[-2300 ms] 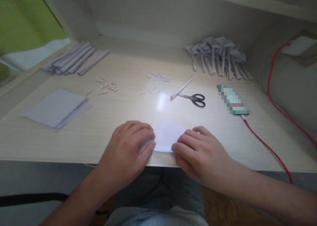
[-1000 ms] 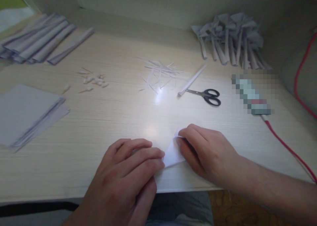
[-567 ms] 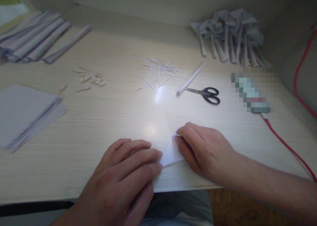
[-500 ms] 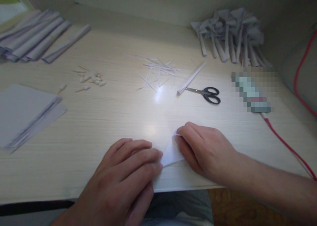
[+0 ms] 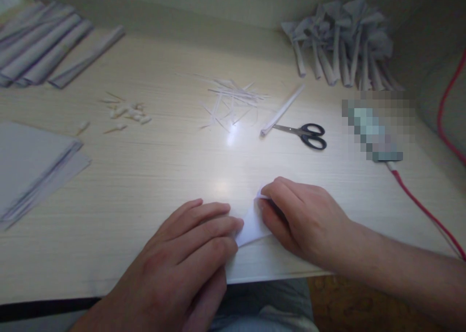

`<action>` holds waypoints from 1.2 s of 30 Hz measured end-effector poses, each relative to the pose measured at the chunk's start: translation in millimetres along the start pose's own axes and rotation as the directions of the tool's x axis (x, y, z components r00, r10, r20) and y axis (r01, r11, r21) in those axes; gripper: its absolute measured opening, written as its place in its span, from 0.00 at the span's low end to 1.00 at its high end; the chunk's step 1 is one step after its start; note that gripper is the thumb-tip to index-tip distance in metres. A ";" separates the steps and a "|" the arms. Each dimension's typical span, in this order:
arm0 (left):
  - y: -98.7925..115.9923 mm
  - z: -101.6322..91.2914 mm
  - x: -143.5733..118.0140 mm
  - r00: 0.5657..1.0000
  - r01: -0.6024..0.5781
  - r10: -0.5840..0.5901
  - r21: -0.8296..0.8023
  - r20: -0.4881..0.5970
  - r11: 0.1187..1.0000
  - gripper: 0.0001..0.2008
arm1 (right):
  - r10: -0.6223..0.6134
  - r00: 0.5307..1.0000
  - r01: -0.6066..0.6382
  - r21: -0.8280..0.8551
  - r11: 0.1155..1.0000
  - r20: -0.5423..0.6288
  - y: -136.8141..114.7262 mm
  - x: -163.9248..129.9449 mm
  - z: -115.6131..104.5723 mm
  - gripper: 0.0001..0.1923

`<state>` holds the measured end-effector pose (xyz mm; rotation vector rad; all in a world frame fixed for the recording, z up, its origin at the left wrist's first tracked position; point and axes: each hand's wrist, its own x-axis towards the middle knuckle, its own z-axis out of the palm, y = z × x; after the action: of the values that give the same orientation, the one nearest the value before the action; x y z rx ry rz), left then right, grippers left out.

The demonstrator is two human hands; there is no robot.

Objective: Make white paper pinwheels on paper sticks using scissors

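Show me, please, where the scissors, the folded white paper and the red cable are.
scissors (image 5: 309,134), head view, black handles.
folded white paper (image 5: 251,225), head view, bare face between hands.
red cable (image 5: 422,208), head view, mid-run on desk.

Pale wood-grain desk (image 5: 153,176), bearing a stack of flat paper sheets (image 5: 29,162) at left and folded paper strips (image 5: 47,50) at far left. Thin paper slivers (image 5: 233,99) at centre, small scraps (image 5: 127,113) left of them; black-handled scissors (image 5: 304,134) touching a rolled paper stick (image 5: 282,111). Bundle of rolled paper pieces (image 5: 342,45) at far right, red cable (image 5: 422,208) trailing off the right edge.

Head view, downward over desk (image 5: 145,176)
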<state>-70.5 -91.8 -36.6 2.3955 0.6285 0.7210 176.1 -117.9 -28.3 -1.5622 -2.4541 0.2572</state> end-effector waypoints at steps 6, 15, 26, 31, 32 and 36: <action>3.2 -2.8 1.4 0.994 0.051 -0.053 -0.017 -0.096 0.999 0.14 | -0.012 1.000 0.012 -0.005 1.000 -0.019 0.2 0.9 0.1 0.10; 2.7 0.2 0.0 0.995 0.020 -0.019 0.005 -0.094 1.000 0.14 | -0.008 1.000 0.008 0.016 1.000 -0.012 0.3 -0.7 0.6 0.09; 1.7 0.7 -0.8 0.999 0.004 -0.001 0.072 -0.038 0.997 0.13 | 0.007 1.000 -0.007 0.018 1.000 0.002 -0.1 0.6 0.0 0.09; -0.7 4.9 -2.7 0.999 -0.032 0.036 0.132 -0.031 0.991 0.14 | 0.018 1.000 -0.018 0.029 0.999 0.016 -0.4 -0.2 -0.1 0.09; -1.2 5.5 -3.2 0.999 -0.036 0.040 0.135 -0.032 0.990 0.14 | 0.019 1.000 -0.020 0.031 0.999 0.016 -0.5 -0.4 -0.2 0.09; -2.4 7.0 -4.7 0.999 -0.036 0.040 0.134 -0.024 0.990 0.14 | 0.033 0.999 -0.034 0.037 0.999 0.012 -0.8 -0.5 -0.5 0.09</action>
<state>-70.4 -95.3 -44.7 2.5309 0.6625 0.7493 175.7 -118.6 -27.7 -1.5921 -2.4196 0.3167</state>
